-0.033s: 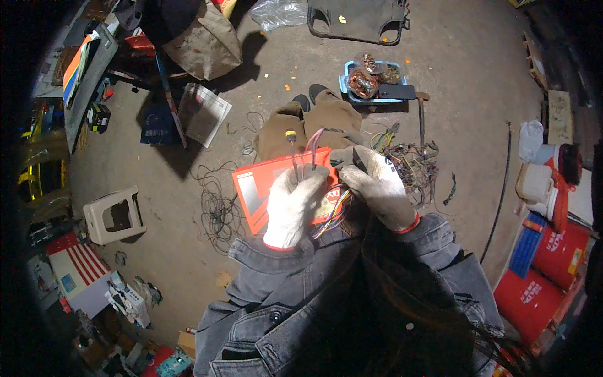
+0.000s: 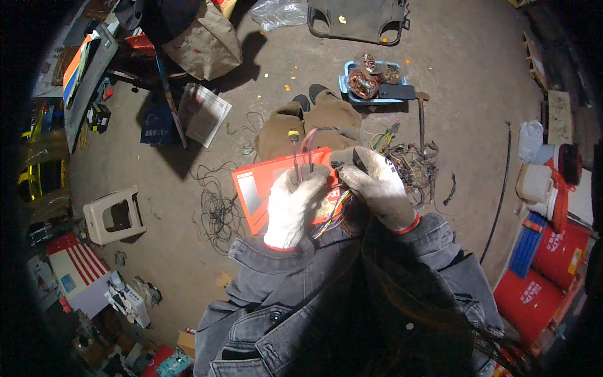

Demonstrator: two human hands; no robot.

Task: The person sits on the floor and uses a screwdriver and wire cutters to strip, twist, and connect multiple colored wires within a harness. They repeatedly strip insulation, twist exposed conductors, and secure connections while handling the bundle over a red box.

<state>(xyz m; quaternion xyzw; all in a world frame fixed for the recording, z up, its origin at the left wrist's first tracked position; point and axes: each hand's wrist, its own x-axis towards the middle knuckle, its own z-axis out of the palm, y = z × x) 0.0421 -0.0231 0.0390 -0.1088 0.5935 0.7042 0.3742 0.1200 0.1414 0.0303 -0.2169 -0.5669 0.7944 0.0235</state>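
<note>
My left hand (image 2: 293,204), in a white work glove with a red cuff, is closed on a thin bundle of wires (image 2: 308,142). Upward from its fingers a lead ends in a yellow and black connector (image 2: 293,136). My right hand (image 2: 380,188), gloved alike, has its fingers pinched around a small dark piece (image 2: 337,164) that I cannot make out. Under both hands a flat red box (image 2: 249,202) lies across my lap. Multicoloured wires (image 2: 338,212) hang over its right side, between the hands.
Tangled wire lies on the floor at left (image 2: 220,210) and right (image 2: 411,166). Ahead, a blue tray (image 2: 343,85) holds bagged scrap, beside a hammer (image 2: 421,119). A beige stool (image 2: 100,217) stands left; red drums (image 2: 532,301) stand right.
The yellow and black connector and the wires above my left hand have shifted slightly to the right. Both hands stay almost in place.
</note>
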